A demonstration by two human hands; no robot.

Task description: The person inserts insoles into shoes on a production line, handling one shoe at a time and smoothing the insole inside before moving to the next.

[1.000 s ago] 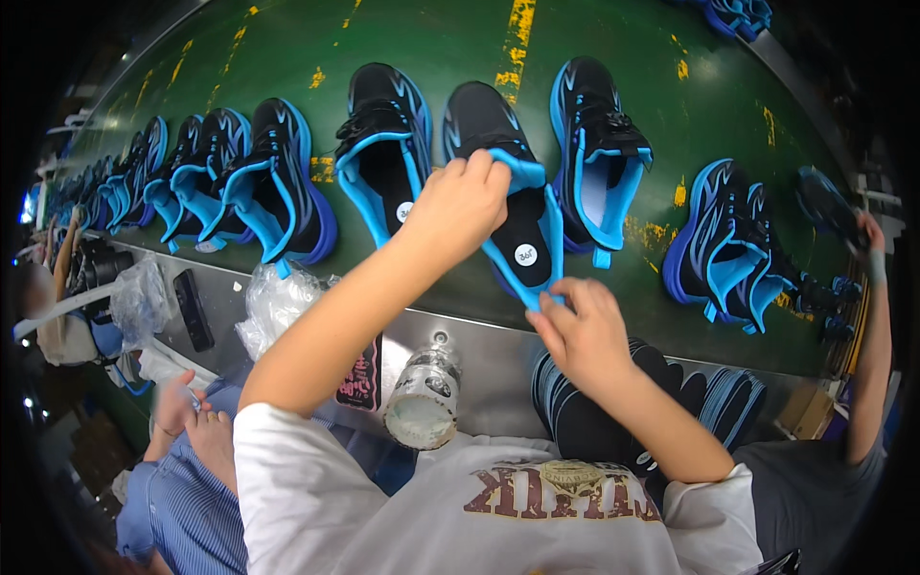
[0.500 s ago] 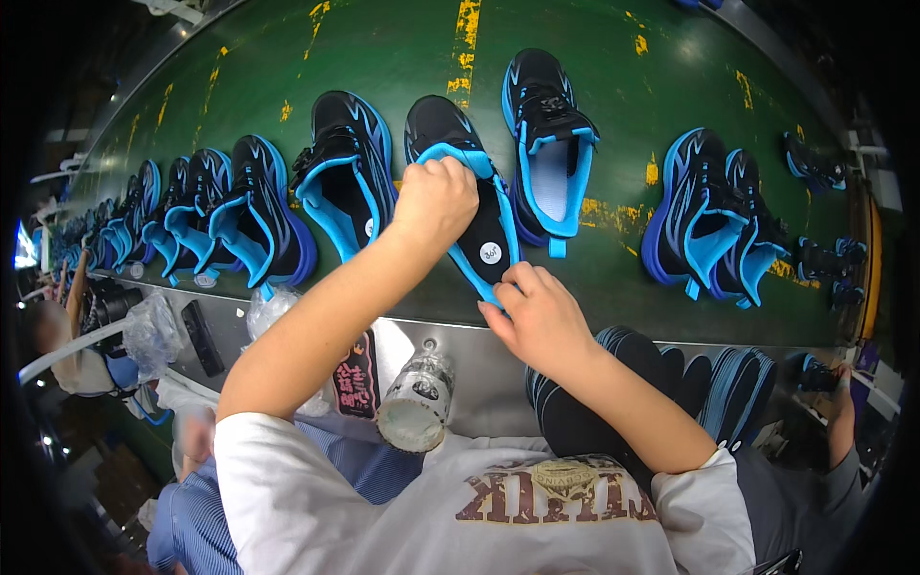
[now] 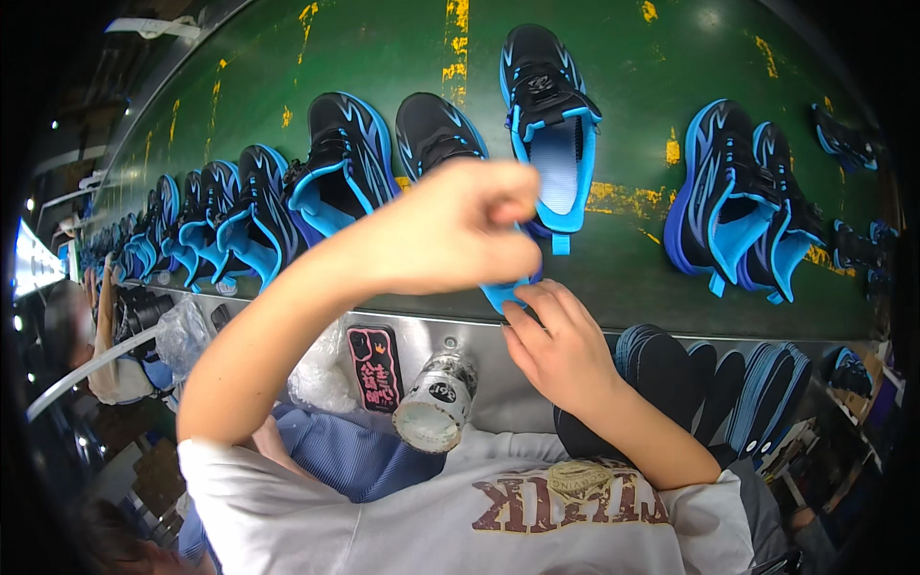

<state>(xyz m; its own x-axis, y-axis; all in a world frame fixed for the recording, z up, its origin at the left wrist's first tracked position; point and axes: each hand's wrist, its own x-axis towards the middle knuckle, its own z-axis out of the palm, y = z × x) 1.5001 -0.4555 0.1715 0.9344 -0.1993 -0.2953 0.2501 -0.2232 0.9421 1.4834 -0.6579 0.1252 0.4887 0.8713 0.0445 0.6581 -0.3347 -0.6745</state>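
A black shoe with blue trim lies on the green conveyor belt, its blue heel end at the near edge. My left hand is raised over the shoe's opening with the fingers curled shut, hiding the middle of the shoe; it seems to grip the upper. My right hand reaches up from the belt's edge and pinches the blue heel end with its fingertips.
More black and blue shoes lie along the belt: one just right, a pair further right, several to the left. A stack of dark insoles, a bottle and a phone sit below the edge. Another person works far left.
My left hand has lifted off the shoe's upper toward the camera. The shoes have shifted left in the picture. My right hand stays at the heel end.
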